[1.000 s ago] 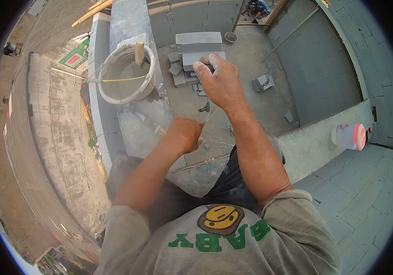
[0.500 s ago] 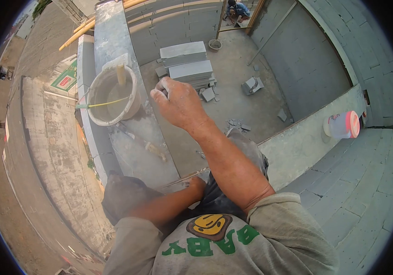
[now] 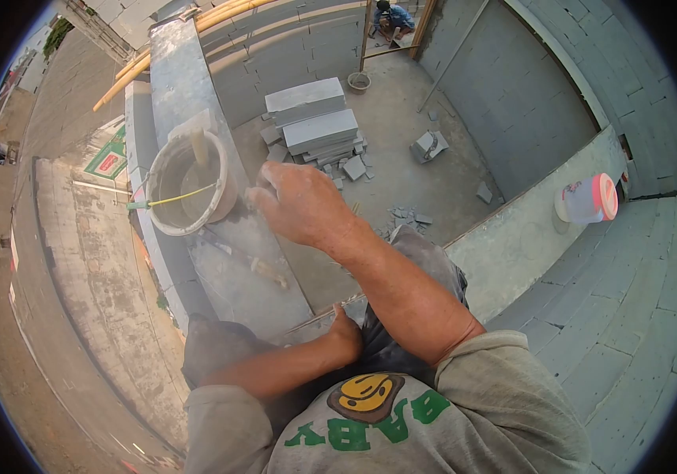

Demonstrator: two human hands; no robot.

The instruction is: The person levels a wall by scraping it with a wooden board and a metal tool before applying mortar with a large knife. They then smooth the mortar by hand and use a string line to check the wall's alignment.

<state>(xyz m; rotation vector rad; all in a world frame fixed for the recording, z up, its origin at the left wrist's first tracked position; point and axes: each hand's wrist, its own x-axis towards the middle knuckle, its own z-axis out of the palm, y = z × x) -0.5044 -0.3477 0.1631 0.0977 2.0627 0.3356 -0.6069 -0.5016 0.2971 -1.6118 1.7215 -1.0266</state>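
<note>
My right hand (image 3: 300, 204) is held out over the inner edge of the grey ledge (image 3: 255, 308), right of the bucket. Its thumb and forefinger are apart, and nothing shows between them. Low between my knees, my left hand (image 3: 345, 335) is at the near edge of the ledge; its thumb points up and the other fingers are mostly hidden. The pale bucket (image 3: 225, 189) has grey residue inside, a yellow handle with a green grip, and an upright stick-like handle in it. A long tool with a pale handle (image 3: 269, 273) lies flat on the ledge near the bucket.
A clear jar with a pink lid (image 3: 583, 201) stands on the right ledge. Below, grey blocks (image 3: 321, 130) are stacked among broken pieces (image 3: 409, 216). Another person (image 3: 392, 20) crouches beyond the doorway. Left of the ledge is a drop to lower ground (image 3: 85, 229).
My right hand has come down slightly and nearer to me, and its thumb and forefinger have parted. My left hand has turned slightly, with its thumb now upright. The view has shifted a little.
</note>
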